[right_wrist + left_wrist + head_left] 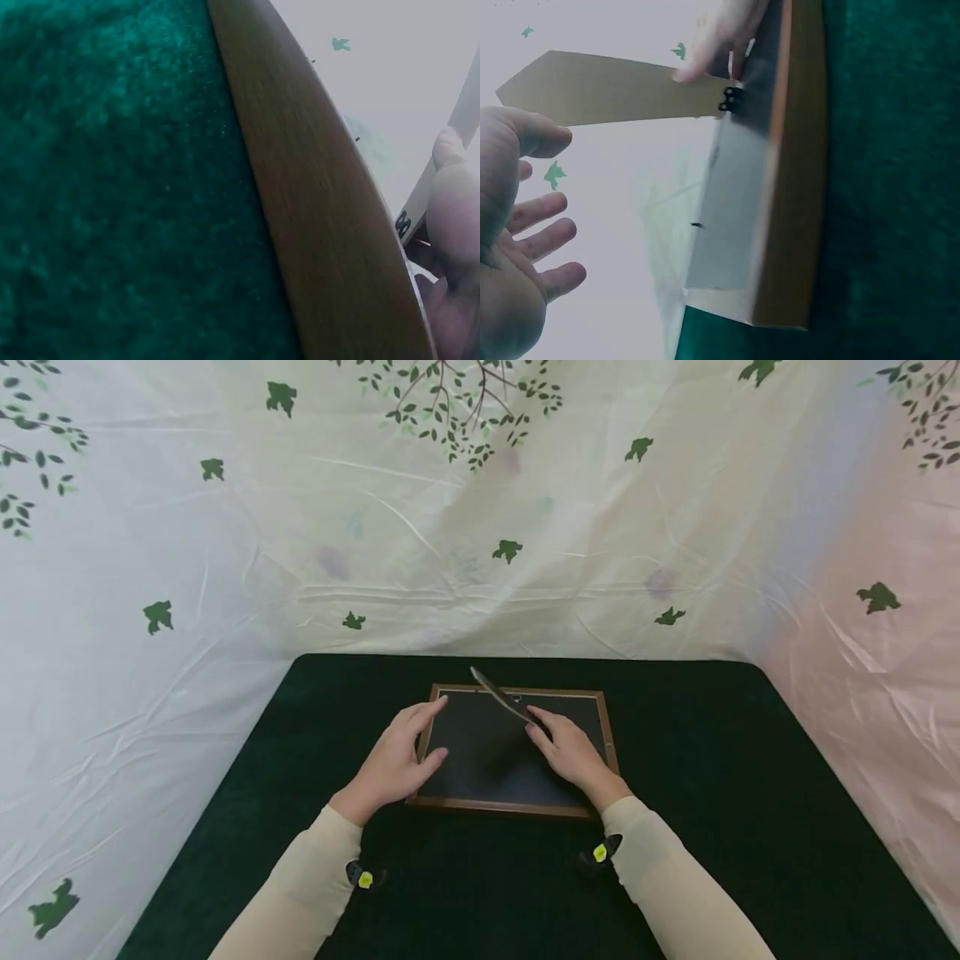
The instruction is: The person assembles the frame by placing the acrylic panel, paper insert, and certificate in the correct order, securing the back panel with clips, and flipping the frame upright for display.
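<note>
A wooden picture frame lies face down with its dark backing board upward. From the backing rises a flat easel stand with a pointed tip, tan on the side seen from the left wrist. A small black hinge sits at its base. My right hand pinches the stand low down, thumb on the near side. My left hand hovers at the frame's left edge, fingers spread and thumb apart, holding nothing. In the right wrist view, the frame's side partly hides my right hand.
A dark green cloth covers the table beneath the frame. Behind and at both sides hangs a pale curtain with green leaf prints. Each sleeve cuff carries a small dark wrist device with a yellow mark.
</note>
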A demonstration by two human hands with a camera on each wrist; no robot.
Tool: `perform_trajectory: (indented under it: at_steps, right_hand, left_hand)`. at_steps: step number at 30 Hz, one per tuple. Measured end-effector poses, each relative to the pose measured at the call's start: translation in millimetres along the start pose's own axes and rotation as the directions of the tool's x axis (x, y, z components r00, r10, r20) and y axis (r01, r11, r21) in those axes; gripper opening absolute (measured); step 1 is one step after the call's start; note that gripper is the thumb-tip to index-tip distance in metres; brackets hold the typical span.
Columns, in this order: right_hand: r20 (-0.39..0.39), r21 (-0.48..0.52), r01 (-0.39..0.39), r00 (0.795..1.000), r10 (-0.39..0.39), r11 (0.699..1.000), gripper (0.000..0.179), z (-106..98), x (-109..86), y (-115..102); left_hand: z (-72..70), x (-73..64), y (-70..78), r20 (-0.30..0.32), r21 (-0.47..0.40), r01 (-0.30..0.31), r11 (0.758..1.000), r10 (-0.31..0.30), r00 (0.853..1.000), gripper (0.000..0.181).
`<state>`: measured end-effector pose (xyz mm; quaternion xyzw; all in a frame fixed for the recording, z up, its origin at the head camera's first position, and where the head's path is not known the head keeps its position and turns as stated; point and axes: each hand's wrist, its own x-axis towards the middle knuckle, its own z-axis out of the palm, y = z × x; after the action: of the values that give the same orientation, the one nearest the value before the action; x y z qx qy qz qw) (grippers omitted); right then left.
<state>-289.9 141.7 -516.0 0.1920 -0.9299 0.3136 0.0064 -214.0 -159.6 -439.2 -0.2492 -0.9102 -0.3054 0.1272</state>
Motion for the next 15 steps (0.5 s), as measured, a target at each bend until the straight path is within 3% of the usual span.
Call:
perform_trajectory:
  at_steps: [5,9,15]
  right_hand:
    - [-0.028,0.003,-0.028,0.999,0.028,1.0,0.067,3.1,0.8,0.5]
    - [-0.039,0.002,-0.037,0.999,0.037,0.999,0.067,2.9,0.7,2.3]
    - [-0.04,0.008,-0.035,0.999,0.036,0.999,0.066,6.2,1.2,2.7]
  left_hand:
    - [6.7,-13.1,-13.3,0.06,0.079,0.097,0.992,-0.102,0.993,0.057]
    - [17.1,-20.7,-27.5,0.167,0.117,0.164,0.98,-0.182,0.969,0.067]
    - [35.7,-19.3,-39.5,0.274,0.165,0.19,0.968,-0.23,0.934,0.086]
